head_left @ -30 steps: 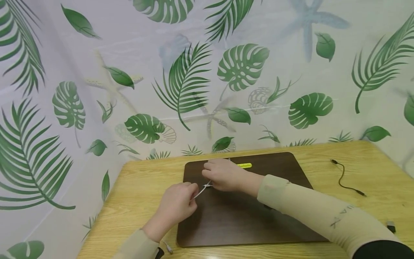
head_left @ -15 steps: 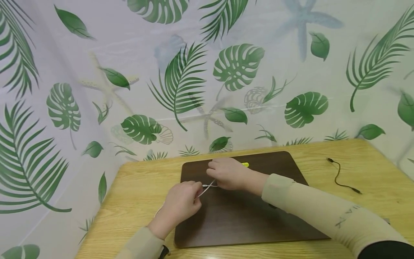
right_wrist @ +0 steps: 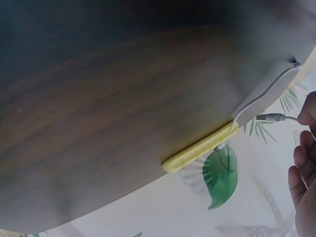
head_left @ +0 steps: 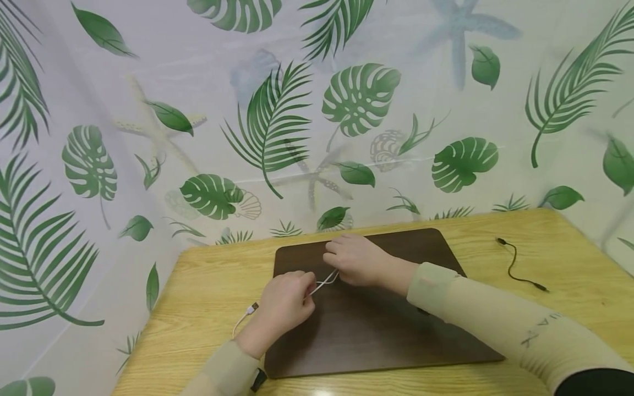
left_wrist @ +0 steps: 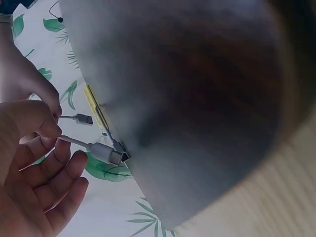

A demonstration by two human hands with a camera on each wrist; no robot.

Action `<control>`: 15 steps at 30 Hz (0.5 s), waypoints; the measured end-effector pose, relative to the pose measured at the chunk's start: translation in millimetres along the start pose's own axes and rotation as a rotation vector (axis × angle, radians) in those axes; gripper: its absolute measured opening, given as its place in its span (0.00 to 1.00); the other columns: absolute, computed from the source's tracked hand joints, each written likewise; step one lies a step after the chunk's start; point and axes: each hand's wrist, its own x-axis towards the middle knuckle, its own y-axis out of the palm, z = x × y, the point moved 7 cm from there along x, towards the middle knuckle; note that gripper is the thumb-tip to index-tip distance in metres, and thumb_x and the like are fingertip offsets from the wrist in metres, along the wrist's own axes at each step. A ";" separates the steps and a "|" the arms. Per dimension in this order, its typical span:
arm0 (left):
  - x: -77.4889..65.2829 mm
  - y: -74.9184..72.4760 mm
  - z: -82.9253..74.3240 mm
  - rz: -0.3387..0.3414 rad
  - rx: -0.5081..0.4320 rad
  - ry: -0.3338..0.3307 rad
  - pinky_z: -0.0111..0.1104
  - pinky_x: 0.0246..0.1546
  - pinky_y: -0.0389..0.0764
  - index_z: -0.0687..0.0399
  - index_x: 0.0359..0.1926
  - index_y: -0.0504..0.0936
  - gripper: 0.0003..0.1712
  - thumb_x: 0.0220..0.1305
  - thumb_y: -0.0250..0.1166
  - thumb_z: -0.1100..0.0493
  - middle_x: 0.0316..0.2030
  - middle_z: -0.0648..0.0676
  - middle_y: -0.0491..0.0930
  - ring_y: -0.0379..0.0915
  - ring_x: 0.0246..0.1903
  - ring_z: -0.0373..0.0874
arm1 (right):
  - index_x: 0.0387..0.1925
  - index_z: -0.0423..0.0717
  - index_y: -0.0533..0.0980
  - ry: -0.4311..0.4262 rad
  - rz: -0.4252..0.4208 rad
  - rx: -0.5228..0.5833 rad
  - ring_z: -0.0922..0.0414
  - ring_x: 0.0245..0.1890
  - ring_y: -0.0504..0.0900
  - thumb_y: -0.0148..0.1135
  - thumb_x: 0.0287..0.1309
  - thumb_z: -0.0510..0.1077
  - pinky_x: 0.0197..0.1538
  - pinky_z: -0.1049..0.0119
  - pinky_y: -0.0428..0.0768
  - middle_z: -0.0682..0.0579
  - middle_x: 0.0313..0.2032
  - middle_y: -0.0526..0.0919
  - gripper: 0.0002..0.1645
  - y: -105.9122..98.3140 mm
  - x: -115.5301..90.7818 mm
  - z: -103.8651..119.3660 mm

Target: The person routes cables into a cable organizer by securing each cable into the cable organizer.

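White cord [head_left: 324,283]: strands cross btwn both hands, over left part of board; can't tell if 1 cord or more.
Left hand [head_left: 287,301]: thumb + index pinch cord just behind plug [left_wrist: 104,153]; other fingers half bent.
Right hand [head_left: 355,259]: farther off, pinches cord behind 2nd plug [right_wrist: 270,117].
Brown board [head_left: 381,330]: flat on worktop [head_left: 213,269].
Yellow strip [right_wrist: 197,150]: nr board's far edge.
Black cord [head_left: 516,265]: on worktop, right of board.
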 end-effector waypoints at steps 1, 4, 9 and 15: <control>1.5 0.4 -0.3 0.001 -0.002 -0.003 0.30 0.22 0.63 0.47 0.26 0.76 0.13 0.48 0.73 0.66 0.21 0.43 0.71 0.66 0.20 0.39 | 0.31 0.49 0.75 0.005 0.003 -0.002 0.51 0.34 0.80 0.71 0.48 0.38 0.44 0.55 0.78 0.53 0.30 0.78 0.12 -0.3 -0.9 -1.3; 5.8 1.6 -1.0 0.002 -0.005 -0.013 0.30 0.23 0.65 0.47 0.27 0.77 0.12 0.49 0.73 0.65 0.21 0.43 0.73 0.67 0.21 0.39 | 0.32 0.49 0.75 0.022 0.014 0.001 0.51 0.35 0.80 0.71 0.48 0.37 0.46 0.54 0.79 0.53 0.31 0.79 0.12 0.0 -4.0 -6.0; 11.9 3.7 -3.6 -0.007 -0.009 -0.011 0.30 0.24 0.66 0.47 0.28 0.78 0.12 0.50 0.73 0.65 0.22 0.43 0.74 0.69 0.21 0.40 | 0.32 0.48 0.75 0.035 0.023 0.008 0.50 0.36 0.81 0.70 0.50 0.36 0.44 0.54 0.79 0.51 0.33 0.80 0.11 0.8 -9.4 -12.1; 20.3 6.8 -8.4 -0.013 0.007 0.000 0.31 0.23 0.65 0.48 0.28 0.78 0.11 0.50 0.73 0.65 0.22 0.44 0.76 0.70 0.21 0.41 | 0.32 0.48 0.75 0.060 0.024 0.011 0.49 0.38 0.82 0.70 0.50 0.36 0.42 0.55 0.79 0.50 0.35 0.82 0.11 -0.6 -15.2 -18.0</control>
